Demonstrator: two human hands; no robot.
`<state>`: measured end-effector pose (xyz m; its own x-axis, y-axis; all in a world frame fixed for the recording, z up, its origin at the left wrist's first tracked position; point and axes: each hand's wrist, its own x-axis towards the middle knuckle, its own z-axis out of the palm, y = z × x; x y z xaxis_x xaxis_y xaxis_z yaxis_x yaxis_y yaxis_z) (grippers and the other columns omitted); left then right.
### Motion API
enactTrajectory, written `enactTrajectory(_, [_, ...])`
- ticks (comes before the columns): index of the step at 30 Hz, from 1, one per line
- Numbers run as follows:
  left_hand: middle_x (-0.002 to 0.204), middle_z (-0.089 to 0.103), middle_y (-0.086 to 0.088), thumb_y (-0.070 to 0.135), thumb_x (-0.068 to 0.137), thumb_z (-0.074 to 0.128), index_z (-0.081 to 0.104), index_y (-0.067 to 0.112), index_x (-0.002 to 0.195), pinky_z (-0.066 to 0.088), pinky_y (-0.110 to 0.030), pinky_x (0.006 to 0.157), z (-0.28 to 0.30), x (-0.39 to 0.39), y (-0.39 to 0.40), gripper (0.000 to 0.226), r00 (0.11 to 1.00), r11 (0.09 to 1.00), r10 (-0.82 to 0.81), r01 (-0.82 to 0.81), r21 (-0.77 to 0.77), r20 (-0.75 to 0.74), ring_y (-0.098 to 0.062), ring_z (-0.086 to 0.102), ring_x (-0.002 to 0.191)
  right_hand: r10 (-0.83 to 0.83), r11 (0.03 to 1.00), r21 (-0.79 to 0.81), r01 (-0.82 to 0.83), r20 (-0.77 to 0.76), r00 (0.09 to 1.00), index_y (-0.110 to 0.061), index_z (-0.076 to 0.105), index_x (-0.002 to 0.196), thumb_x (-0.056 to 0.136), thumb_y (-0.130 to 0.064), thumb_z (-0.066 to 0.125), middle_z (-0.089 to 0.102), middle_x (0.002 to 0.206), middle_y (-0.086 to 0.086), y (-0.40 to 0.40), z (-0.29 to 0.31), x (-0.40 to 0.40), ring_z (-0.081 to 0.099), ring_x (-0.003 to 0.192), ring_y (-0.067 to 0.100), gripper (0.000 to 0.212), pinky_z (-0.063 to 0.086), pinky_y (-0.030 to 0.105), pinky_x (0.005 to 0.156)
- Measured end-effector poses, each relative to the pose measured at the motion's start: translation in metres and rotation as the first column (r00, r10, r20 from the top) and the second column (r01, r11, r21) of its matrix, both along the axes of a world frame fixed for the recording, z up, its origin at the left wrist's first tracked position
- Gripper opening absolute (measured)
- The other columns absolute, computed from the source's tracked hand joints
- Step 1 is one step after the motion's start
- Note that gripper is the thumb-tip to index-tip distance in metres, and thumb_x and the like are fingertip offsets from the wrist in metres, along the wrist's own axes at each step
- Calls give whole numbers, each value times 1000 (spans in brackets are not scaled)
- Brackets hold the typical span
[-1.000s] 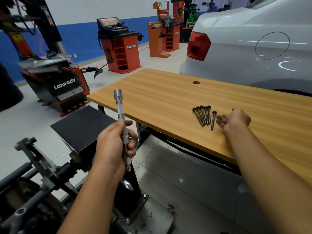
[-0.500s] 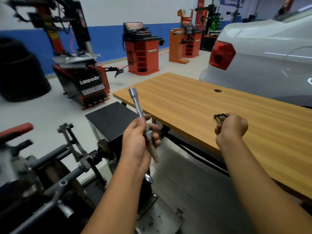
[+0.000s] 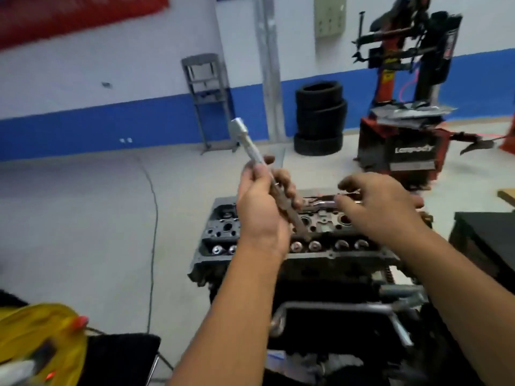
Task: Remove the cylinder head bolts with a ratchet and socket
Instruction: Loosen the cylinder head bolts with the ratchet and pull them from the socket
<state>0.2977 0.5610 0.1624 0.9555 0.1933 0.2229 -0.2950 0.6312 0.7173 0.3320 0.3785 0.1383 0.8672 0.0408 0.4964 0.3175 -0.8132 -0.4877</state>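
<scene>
The left hand [image 3: 263, 207] grips a long socket extension [image 3: 267, 182], a smooth steel bar with a squared drive end tilted up and away. The right hand [image 3: 381, 207] reaches over the cylinder head [image 3: 223, 232], fingers loosely curled; whether it pinches anything cannot be told through the blur, though a chrome ratchet [image 3: 320, 203] lies just beside its fingertips.

The head, dark cast metal with machined bores, sits below both hands.

Step in hand, as judged: assembling the tool. The next move calls for mating extension to ratchet, then seating it squarely on a bolt.
</scene>
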Motion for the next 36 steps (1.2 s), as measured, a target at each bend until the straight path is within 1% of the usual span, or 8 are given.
enactTrajectory(2, [76,66,-5,19,115,35,53,17,109,52,-34,67,2,5,59,20,982,982,186,-186,-30,-26,-20,60,68,16,938,-342,-60,-131,991,-26,67,117,97,-51,59,69,115,2,33,-1,20,62,110,29,32,51,37,84])
enactTrajectory(5, [90,75,-8,30,115,34,48,21,110,59,-43,88,-7,9,128,17,929,929,364,-367,-50,-63,-24,72,86,-31,896,-442,-46,-166,986,-25,53,100,99,-58,52,69,106,7,50,-9,42,62,96,34,33,48,41,74])
enactTrajectory(13, [61,41,2,73,101,35,43,24,74,43,-28,56,-31,52,168,56,869,868,490,-494,-50,-70,-15,43,53,-52,866,-494,-82,-253,966,-32,48,97,85,-86,36,52,81,-5,52,-17,72,53,77,25,57,45,39,65])
enactTrajectory(16, [60,39,3,69,101,37,42,22,76,42,-32,55,-34,75,162,54,829,829,557,-553,87,-39,-15,42,53,-59,950,-313,17,-126,990,-26,53,86,90,-82,25,56,75,0,47,-14,71,55,73,30,62,43,41,63])
enactTrajectory(18, [61,37,4,71,99,40,41,21,77,41,-33,55,-36,88,161,55,810,802,585,-573,171,-29,-14,40,53,-28,1000,1,28,-72,997,-22,58,80,96,-77,25,61,75,4,42,-3,71,57,72,31,66,42,41,62])
enactTrajectory(22, [54,35,11,74,94,42,37,20,75,37,-27,47,-43,108,158,58,798,751,603,-576,324,21,-11,36,49,113,805,593,9,-169,979,-45,69,85,96,-69,52,68,69,3,35,24,72,61,50,16,31,48,31,51])
enactTrajectory(29, [51,36,12,74,90,39,37,19,75,33,-33,49,-57,129,151,58,815,721,578,-532,443,39,-11,34,46,432,650,760,-26,-342,834,-20,71,87,95,-39,70,62,56,8,32,30,88,42,42,16,21,32,20,40])
enactTrajectory(36, [55,28,4,68,98,35,41,26,67,31,-26,46,-57,118,161,53,694,698,712,-716,5,110,-15,26,43,567,517,853,-75,-276,776,-19,69,95,100,-38,63,58,64,10,47,49,96,42,46,17,20,30,22,41])
